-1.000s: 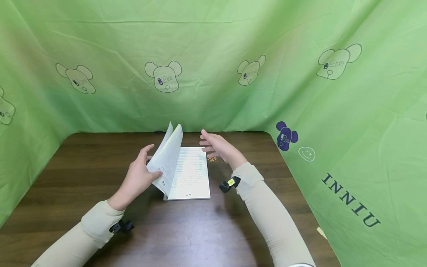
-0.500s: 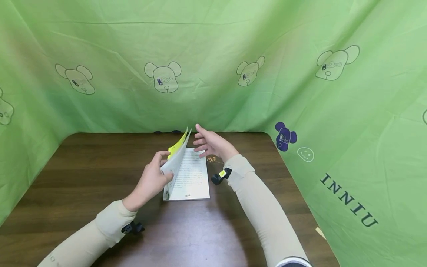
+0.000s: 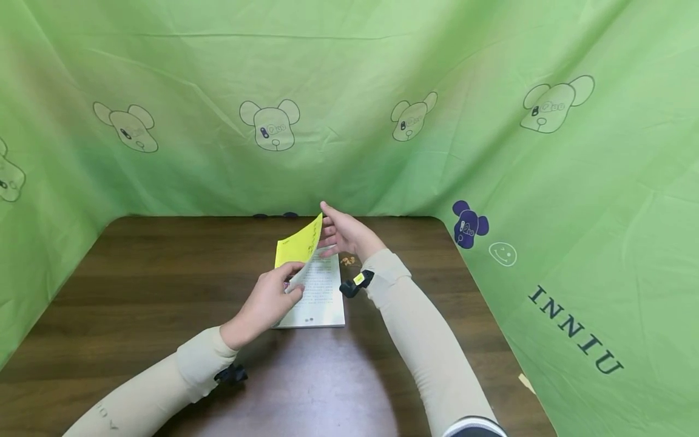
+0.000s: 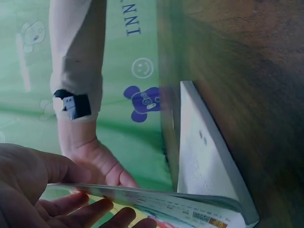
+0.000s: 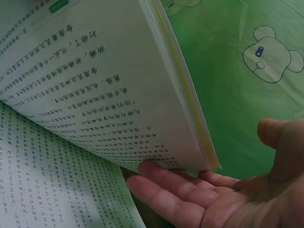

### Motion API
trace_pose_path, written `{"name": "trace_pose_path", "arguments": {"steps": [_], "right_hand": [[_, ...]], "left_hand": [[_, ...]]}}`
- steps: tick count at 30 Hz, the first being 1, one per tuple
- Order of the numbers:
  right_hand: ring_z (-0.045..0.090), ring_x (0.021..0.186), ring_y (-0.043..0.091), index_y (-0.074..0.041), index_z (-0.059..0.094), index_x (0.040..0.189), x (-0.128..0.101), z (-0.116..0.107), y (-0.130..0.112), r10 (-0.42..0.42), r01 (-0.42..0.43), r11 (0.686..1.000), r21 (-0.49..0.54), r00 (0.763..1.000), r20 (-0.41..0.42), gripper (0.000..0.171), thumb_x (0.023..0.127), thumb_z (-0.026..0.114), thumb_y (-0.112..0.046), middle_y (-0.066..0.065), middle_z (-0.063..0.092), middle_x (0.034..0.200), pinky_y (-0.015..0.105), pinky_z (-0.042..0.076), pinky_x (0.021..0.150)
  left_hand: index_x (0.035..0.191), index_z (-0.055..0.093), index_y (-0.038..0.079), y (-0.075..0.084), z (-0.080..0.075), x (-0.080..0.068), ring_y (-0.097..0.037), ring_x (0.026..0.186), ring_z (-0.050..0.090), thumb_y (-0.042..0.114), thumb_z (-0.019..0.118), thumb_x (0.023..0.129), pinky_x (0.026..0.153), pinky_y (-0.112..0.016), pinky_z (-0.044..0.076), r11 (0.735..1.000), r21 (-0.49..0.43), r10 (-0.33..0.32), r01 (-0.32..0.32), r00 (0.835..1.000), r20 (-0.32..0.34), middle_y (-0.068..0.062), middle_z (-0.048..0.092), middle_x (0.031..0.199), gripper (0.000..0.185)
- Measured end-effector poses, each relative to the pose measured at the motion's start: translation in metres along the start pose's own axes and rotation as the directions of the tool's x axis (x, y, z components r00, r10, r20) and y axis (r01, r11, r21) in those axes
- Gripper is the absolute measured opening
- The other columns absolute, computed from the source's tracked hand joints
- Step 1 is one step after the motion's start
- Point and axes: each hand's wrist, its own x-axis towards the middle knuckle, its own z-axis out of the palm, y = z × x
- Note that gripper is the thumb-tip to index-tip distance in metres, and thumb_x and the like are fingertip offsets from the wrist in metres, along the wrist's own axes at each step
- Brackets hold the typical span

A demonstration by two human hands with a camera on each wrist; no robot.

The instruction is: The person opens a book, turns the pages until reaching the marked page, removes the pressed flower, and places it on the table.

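A book lies open, its printed white page [image 3: 317, 297] flat on the table, while the front pages and yellow cover [image 3: 297, 246] stand raised and lean right. My left hand [image 3: 267, 300] grips this raised part at its near outer edge; in the left wrist view the thumb is on the page side and the fingers are behind the cover. My right hand [image 3: 349, 235] is at the far corner of the raised pages, palm toward them. In the right wrist view its fingers [image 5: 175, 197] reach out straight beneath the page corner, touching or very near it.
The book rests on a dark wooden table [image 3: 164, 273]. Right of it lies a small orange sprig-like thing [image 3: 347, 261]. A green curtain [image 3: 349, 176] with bear prints hangs around the back and sides. A small beige piece [image 3: 526, 382] sits at the right edge.
My left hand has moved right, swinging the raised pages and cover over toward the right, so more yellow cover shows. My right hand has shifted slightly left, to the pages' corner.
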Motion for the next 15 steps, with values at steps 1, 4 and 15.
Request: {"name": "trace_pose_path", "arguments": {"steps": [1, 4, 15], "right_hand": [[0.069, 0.105, 0.038, 0.001, 0.047, 0.143, 0.0, 0.0, 0.0, -0.001, 0.001, 1.0, 0.004, 1.0, -0.004, 0.076, 0.103, 0.043, -0.064, 0.024, 0.063, 0.126, 0.06, 0.053, 0.096], [0.071, 0.096, 0.033, 0.003, 0.049, 0.141, 0.002, 0.0, 0.001, -0.005, 0.005, 1.0, 0.004, 1.0, -0.018, 0.069, 0.105, 0.045, -0.056, 0.024, 0.065, 0.122, 0.057, 0.056, 0.092], [0.073, 0.083, 0.026, 0.001, 0.051, 0.138, 0.007, -0.009, 0.013, -0.049, 0.048, 0.998, -0.028, 0.997, -0.054, 0.034, 0.105, 0.049, -0.005, 0.019, 0.071, 0.108, 0.044, 0.062, 0.076]], "left_hand": [[0.133, 0.066, 0.007, 0.001, 0.002, 0.0, -0.021, 0.103, 0.065, 0.01, 0.07, 0.093, 0.089, -0.042, 0.054, 1.0, 0.013, 0.012, -0.012, 1.0, 0.016, -0.008, 0.071, 0.124, 0.041], [0.137, 0.063, 0.006, 0.003, 0.009, 0.0, -0.023, 0.12, 0.064, 0.014, 0.072, 0.095, 0.105, -0.044, 0.05, 0.995, 0.075, 0.058, -0.063, 0.997, 0.059, -0.008, 0.068, 0.133, 0.044], [0.145, 0.052, 0.0, 0.005, 0.022, -0.007, -0.035, 0.138, 0.051, 0.01, 0.079, 0.086, 0.12, -0.053, 0.031, 0.936, 0.263, 0.194, -0.232, 0.968, 0.161, -0.016, 0.059, 0.143, 0.066]]}}
